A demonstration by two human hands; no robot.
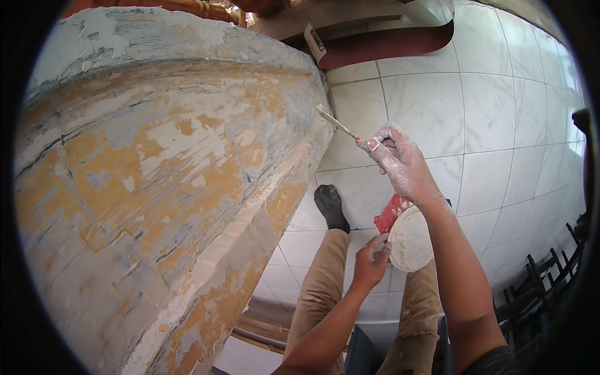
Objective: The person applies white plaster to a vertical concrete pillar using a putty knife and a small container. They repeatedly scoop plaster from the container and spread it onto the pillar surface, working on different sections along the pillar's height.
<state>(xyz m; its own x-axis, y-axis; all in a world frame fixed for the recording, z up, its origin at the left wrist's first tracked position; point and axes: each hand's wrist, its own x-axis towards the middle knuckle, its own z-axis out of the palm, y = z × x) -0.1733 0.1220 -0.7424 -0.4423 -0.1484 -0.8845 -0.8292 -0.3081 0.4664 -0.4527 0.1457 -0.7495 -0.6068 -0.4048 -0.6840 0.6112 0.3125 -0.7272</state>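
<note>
My right hand [405, 164], dusted with white powder, pinches the handle of a narrow putty knife [340, 127]. The knife's blade points up and left, its tip close to the edge of a large wooden surface [181, 150] with patchy yellow, grey and white filler on it. Lower down, my left hand [371, 264] grips the left rim of a round tub of pale putty [411, 242]. A red piece smeared with white [391, 214] shows just above that tub. Whether my left fingers also touch it, I cannot tell.
White tiles [422, 109] cover the floor. A curled dark red sandpaper strip [387, 47] lies near the top. My foot in a black sock [330, 203] rests beside the wooden surface. Dark chair-like frames [544, 275] stand at the right.
</note>
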